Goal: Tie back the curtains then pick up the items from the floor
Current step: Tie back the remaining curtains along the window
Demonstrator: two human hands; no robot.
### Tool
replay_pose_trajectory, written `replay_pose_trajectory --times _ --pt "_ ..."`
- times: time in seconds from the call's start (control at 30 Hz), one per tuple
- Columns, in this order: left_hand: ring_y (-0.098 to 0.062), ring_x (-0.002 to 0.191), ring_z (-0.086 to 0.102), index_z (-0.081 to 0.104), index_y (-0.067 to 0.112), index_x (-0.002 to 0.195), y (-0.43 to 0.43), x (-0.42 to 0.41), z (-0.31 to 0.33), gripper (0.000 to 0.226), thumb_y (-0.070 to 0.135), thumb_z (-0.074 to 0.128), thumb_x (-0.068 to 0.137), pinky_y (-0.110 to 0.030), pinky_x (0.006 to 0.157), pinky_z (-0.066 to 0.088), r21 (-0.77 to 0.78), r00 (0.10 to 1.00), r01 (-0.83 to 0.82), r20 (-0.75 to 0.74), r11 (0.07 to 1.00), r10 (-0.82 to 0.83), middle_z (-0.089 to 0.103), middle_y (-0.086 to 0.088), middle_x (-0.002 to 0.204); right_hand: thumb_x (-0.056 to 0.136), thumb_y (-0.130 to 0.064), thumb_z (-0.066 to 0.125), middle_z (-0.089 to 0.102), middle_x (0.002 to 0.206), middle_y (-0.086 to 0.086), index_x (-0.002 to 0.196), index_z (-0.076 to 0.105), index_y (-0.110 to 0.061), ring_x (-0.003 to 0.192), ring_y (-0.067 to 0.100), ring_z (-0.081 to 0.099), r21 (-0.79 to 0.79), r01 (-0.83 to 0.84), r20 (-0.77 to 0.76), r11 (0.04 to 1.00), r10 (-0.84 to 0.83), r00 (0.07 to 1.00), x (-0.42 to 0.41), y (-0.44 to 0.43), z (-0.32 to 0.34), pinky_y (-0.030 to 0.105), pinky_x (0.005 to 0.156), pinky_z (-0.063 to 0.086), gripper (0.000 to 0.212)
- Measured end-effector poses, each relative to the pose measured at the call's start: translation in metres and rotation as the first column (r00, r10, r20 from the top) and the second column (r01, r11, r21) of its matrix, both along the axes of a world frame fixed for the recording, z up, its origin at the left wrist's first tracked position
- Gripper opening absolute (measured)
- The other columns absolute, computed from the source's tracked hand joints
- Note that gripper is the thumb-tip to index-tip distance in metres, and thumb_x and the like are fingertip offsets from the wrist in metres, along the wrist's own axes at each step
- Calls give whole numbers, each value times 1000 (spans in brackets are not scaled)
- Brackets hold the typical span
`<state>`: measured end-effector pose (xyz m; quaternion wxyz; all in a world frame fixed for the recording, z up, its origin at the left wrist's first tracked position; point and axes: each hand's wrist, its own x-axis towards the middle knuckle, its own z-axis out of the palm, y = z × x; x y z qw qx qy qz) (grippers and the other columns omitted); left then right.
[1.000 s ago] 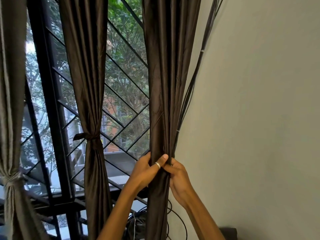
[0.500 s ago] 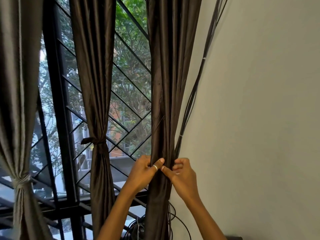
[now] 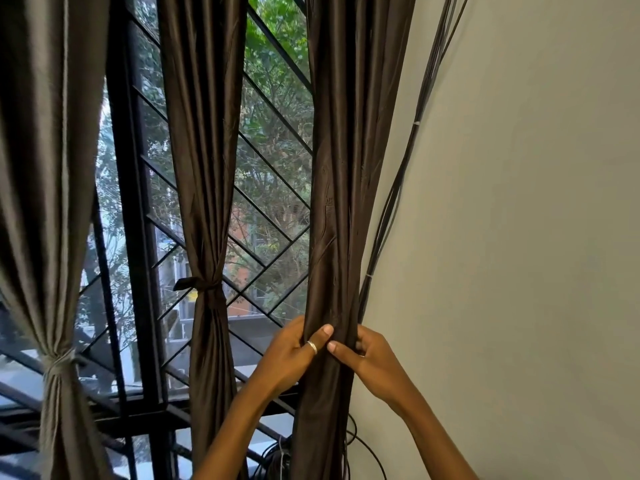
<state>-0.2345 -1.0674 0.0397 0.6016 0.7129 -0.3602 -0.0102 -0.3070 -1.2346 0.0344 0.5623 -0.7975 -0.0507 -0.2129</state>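
Because tying needs a narrow bunch, we see the left hand [image 3: 294,355] and right hand [image 3: 372,360] clamped side by side round the end curtain [image 3: 346,202] | middle curtain [image 3: 204,168] already tied.

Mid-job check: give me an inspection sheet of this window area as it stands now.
Surface: floor not in view.
Job's things: right curtain gathered, no tie visible; middle curtain and left curtain each tied at the waist.
Clutter: nothing seen.
Grippers: left hand and right hand both grip the right curtain.
Cables: black cables run down the grey wall beside the right curtain, looping at its foot.
Surroundings: window grille, trees outside.
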Motion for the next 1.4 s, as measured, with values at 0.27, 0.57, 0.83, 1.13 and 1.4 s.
replay_pose_trajectory --times 0.27,0.57,0.83,1.13,1.4 --pt "0 118 61 52 38 138 -1 -3 -1 47 58 51 95 -33 101 53 63 999 43 26 997 -45 63 15 130 95 -33 64 66 126 -15 134 56 -28 113 0 64 -41 3 -5 999 -3 1000 -8 3 -2 15 92 51 41" --pt "0 119 55 49 37 138 -1 -9 3 52 63 45 93 -25 101 49 159 986 -36 167 987 9 54 12 130 98 -31 61 68 121 -21 128 57 -38 113 1 65 -32 -2 0 999 2 1000 -18 2 -2 18 93 52 32" --pt "2 112 63 58 38 129 -1 -15 6 35 47 56 95 -29 96 55 86 996 27 78 996 -33 66 16 122 96 -33 63 67 124 -18 130 54 -39 114 1 64 -73 -22 -51 997 18 999 -16 -6 2 21 97 52 35" --pt "-2 117 62 52 39 135 -2 -17 4 41 45 59 95 -34 100 54 80 997 63 47 995 -67 65 15 128 94 -37 64 65 124 -18 127 52 -41 112 1 65 -139 -43 -112 989 28 993 -16 -13 11 24 97 54 35" --pt "6 114 61 52 40 134 5 -18 11 44 47 63 92 -18 93 53 153 993 114 11 982 -117 64 18 128 89 -49 63 67 122 -14 127 57 -36 109 1 66 -297 -81 -176 951 29 984 -14 -20 25 23 95 55 40"
